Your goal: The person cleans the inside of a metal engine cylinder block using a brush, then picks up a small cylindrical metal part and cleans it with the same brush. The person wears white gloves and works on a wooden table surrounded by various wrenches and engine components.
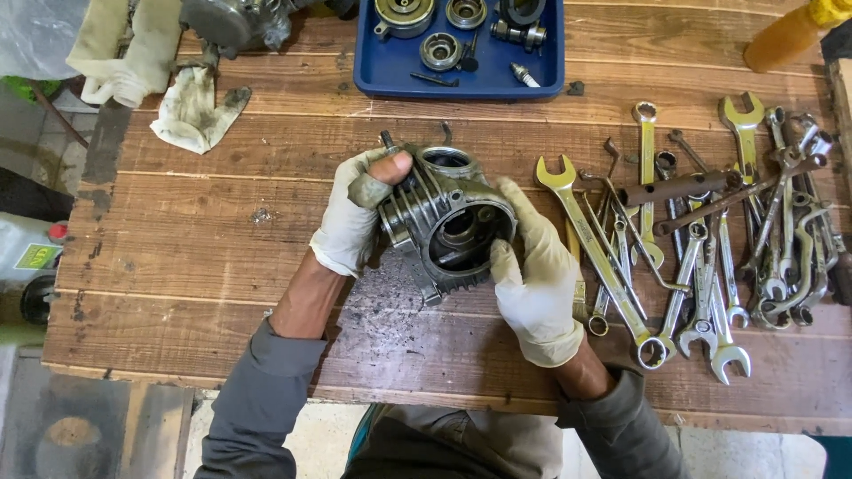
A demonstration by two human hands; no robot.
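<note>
Grip: both hands clasp one finned metal engine casting (446, 222), lifted just off the wooden bench (195, 257) and tilted so its round open bore faces up toward the camera, probably for a look inside.
Left hand (353, 217): gloved, torn at the thumb; thumb lies over the top fins, fingers wrap the far left side, steadying the part.
Right hand (535, 284): gloved, closed on the casting's right flank; thumb presses the rim of the bore, fingers curl behind.
Casting position: between the two hands, touching both, centred ahead of the person's chest.
Spanners (701, 239): heap of open and ring spanners just right of the right hand, spread flat within reach, none held.
Blue tray (382, 66): beyond the hands, holding small round engine parts kept together.
Rag (193, 108): beyond and left of the left hand, crumpled on the bench.
Orange bottle (790, 35): far right corner, well apart from both hands.
</note>
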